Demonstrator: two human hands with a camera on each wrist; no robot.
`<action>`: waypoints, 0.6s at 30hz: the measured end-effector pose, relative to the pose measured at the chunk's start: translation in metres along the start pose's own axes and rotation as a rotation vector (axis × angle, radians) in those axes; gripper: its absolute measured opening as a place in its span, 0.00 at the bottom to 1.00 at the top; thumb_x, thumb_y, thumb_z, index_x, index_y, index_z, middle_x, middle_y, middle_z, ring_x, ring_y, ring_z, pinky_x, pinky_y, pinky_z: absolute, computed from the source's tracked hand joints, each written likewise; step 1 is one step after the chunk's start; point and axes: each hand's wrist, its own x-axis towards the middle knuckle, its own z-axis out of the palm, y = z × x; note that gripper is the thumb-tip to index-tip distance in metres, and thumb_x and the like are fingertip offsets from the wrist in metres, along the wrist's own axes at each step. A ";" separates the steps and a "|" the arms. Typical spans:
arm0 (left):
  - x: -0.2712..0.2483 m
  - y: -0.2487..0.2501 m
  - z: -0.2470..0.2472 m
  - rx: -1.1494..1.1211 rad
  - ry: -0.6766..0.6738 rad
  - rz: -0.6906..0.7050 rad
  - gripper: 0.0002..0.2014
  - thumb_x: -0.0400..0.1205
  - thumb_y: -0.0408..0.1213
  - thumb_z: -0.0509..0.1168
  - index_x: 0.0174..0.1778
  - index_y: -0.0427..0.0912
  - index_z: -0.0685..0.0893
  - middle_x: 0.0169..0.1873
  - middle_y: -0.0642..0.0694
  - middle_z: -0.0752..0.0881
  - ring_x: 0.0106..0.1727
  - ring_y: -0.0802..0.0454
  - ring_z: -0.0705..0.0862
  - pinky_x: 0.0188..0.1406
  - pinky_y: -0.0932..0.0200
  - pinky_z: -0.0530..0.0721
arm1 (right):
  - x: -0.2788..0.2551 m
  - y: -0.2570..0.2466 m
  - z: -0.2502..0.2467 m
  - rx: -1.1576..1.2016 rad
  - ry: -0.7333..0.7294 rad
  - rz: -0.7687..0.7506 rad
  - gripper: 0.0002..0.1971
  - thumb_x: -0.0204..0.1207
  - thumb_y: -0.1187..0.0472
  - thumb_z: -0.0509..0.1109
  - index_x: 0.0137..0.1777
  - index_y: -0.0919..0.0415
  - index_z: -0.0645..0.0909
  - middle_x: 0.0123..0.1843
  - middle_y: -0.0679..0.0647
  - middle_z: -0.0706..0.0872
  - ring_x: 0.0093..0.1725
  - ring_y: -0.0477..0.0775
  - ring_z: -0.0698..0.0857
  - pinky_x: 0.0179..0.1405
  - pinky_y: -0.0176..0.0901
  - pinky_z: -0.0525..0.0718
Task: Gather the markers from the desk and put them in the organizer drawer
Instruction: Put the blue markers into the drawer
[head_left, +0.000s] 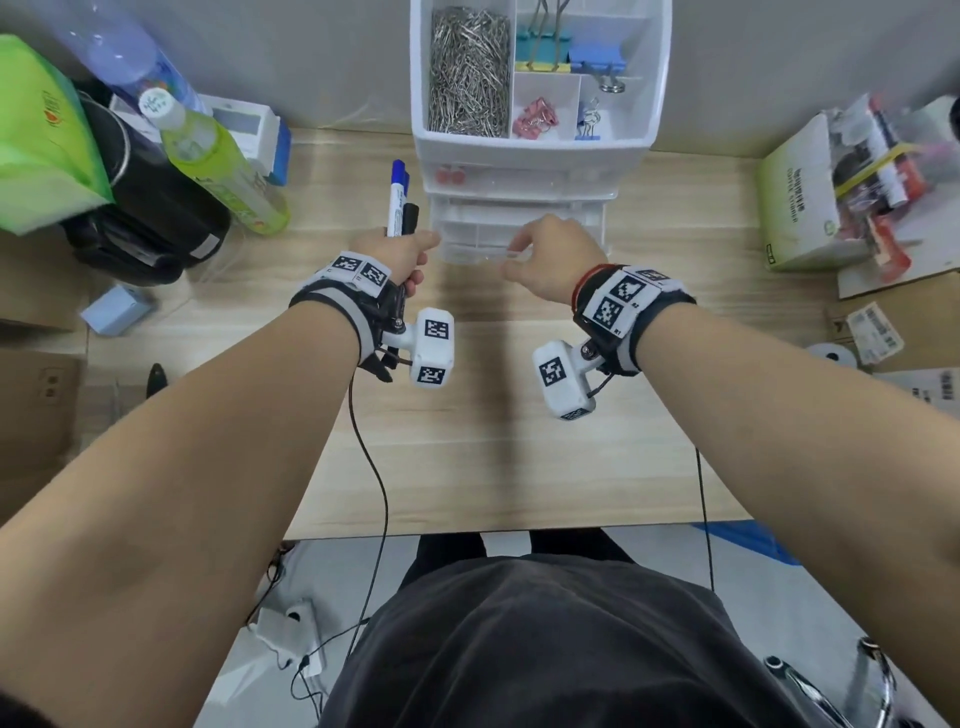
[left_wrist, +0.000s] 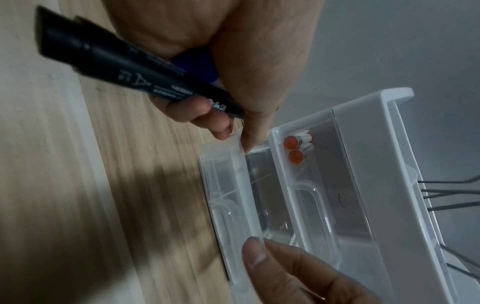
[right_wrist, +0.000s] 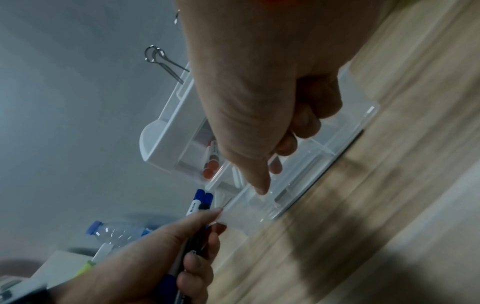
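Just left of centre in the head view, the left hand (head_left: 400, 254) is grasping a bundle of markers (head_left: 399, 200), its fingers curled round their lower halves so that the blue caps and one black cap are pointing up toward the top of the frame. In the left wrist view the black marker (left_wrist: 135, 72) is crossing the upper left of the frame at a slant, with a blue barrel showing behind it under the palm, and the left thumb is touching the front rim of the clear drawer (left_wrist: 233, 205). That drawer is standing pulled out from the bottom of the white organizer (head_left: 540, 150), which is sitting at the top centre of the head view on the wooden desk (head_left: 493, 441). The right hand (head_left: 550, 254), just right of centre, is pinching the drawer's front edge, thumb on the near side and fingers curled over the rim into the drawer. In the right wrist view the drawer's clear dividers are showing below the knuckles. Behind the upper drawer's front, two red-capped markers (left_wrist: 293, 150) are lying side by side. On top, the organizer's tray is holding paper clips (head_left: 467, 73) and binder clips (head_left: 566, 52). A green bottle (head_left: 218, 156) is lying at the upper left, a tissue box (head_left: 795, 202) at the right.
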 end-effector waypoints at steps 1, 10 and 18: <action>-0.001 -0.002 -0.001 0.021 -0.002 0.002 0.11 0.75 0.40 0.77 0.42 0.41 0.81 0.31 0.48 0.82 0.18 0.58 0.74 0.14 0.67 0.72 | -0.001 -0.001 -0.002 -0.030 -0.004 0.001 0.20 0.72 0.41 0.74 0.56 0.55 0.88 0.56 0.54 0.89 0.55 0.57 0.86 0.51 0.45 0.83; -0.026 -0.011 -0.010 -0.077 0.019 0.052 0.19 0.79 0.56 0.69 0.39 0.43 0.76 0.26 0.48 0.76 0.16 0.56 0.73 0.16 0.65 0.72 | -0.009 -0.003 -0.004 -0.131 -0.164 -0.046 0.20 0.66 0.37 0.80 0.42 0.55 0.92 0.40 0.48 0.90 0.46 0.52 0.88 0.52 0.49 0.88; -0.049 -0.008 -0.002 0.253 -0.420 0.240 0.11 0.80 0.38 0.74 0.42 0.42 0.77 0.24 0.48 0.76 0.17 0.56 0.73 0.15 0.64 0.72 | -0.010 -0.031 -0.019 0.565 -0.227 -0.022 0.23 0.78 0.36 0.67 0.46 0.56 0.87 0.41 0.53 0.82 0.25 0.48 0.72 0.22 0.39 0.70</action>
